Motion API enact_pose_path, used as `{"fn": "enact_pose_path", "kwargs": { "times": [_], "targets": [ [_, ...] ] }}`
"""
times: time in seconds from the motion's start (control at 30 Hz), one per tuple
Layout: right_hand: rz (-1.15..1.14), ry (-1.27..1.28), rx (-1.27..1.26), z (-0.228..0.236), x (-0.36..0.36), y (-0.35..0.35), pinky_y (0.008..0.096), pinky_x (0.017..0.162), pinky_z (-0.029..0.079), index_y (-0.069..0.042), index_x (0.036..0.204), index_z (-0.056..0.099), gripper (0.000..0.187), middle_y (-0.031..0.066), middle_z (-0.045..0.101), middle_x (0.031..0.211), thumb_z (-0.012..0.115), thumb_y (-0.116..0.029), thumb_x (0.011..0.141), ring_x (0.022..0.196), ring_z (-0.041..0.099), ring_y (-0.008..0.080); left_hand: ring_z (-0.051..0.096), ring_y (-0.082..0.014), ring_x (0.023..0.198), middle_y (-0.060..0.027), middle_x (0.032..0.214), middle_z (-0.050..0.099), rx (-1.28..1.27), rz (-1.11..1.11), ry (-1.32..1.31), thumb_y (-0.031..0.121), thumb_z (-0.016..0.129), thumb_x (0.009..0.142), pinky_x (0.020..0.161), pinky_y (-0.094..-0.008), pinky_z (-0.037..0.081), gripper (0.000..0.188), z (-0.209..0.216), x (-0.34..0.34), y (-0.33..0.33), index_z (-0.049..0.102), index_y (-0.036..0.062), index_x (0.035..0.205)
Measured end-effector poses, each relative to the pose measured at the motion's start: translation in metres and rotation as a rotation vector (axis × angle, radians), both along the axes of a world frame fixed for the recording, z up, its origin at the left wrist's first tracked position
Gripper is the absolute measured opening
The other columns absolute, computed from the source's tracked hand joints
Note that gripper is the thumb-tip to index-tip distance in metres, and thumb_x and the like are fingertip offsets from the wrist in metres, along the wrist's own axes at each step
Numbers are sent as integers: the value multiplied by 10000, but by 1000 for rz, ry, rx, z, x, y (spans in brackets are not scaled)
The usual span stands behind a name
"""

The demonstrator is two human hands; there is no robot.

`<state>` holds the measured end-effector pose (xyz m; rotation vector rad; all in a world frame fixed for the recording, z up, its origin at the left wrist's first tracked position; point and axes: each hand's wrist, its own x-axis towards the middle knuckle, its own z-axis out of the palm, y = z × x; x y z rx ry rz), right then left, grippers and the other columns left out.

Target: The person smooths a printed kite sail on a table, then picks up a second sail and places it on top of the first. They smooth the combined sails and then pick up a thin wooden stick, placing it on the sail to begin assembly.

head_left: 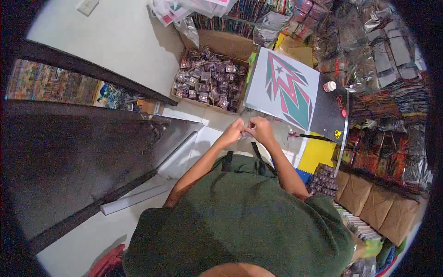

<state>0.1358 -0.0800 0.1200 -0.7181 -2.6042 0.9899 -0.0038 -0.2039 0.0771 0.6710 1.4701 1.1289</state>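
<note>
In front of my body, my left hand [232, 132] and my right hand [262, 130] meet, fingers curled in against each other. Both look closed in a pinch. Whatever they pinch, if anything, is too small and blurred to name. Just beyond them lies a white sheet [258, 94] with a green, pink and grey angular star design. Left of that sheet is an open cardboard box [217, 40] filled with many small clear-wrapped packets [205, 78].
A dark table [331, 99] on the right bears a small white jar [329, 87], yellow-handled scissors [338, 134] and a red cap [343, 112]. Stacked wrapped bundles [392, 101] line the right side. A dark-edged wooden door [87, 157] stands left; a white roll [134, 198] lies on the floor.
</note>
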Motion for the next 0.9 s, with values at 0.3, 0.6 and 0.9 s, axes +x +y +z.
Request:
{"fn": "enact_pose_path", "kwargs": {
  "times": [0.3,0.6,0.9],
  "targets": [
    [-40,47,-79,-8,-11,52,425,666,496,-38,772,627,292,116,648,755,822,-254,784,727,643,303,621,-127,814,-45,866,616,98,0,160,216,537,1054,739,-301,494,204,2,-14,51,552,38,958],
    [-39,77,-164,-21,-7,107,456,698,515,-66,767,617,272,133,660,776,811,-257,773,776,652,359,656,-126,838,-33,915,682,-89,33,167,198,695,977,778,-296,532,172,7,-17,92,694,26,962],
    [-153,23,-298,-17,-48,143,411,657,498,-15,788,599,300,158,649,746,817,-219,813,695,634,325,650,-116,746,-43,888,721,-46,86,274,182,722,948,687,-270,532,153,-47,-135,124,757,46,1010]
  ]
}}
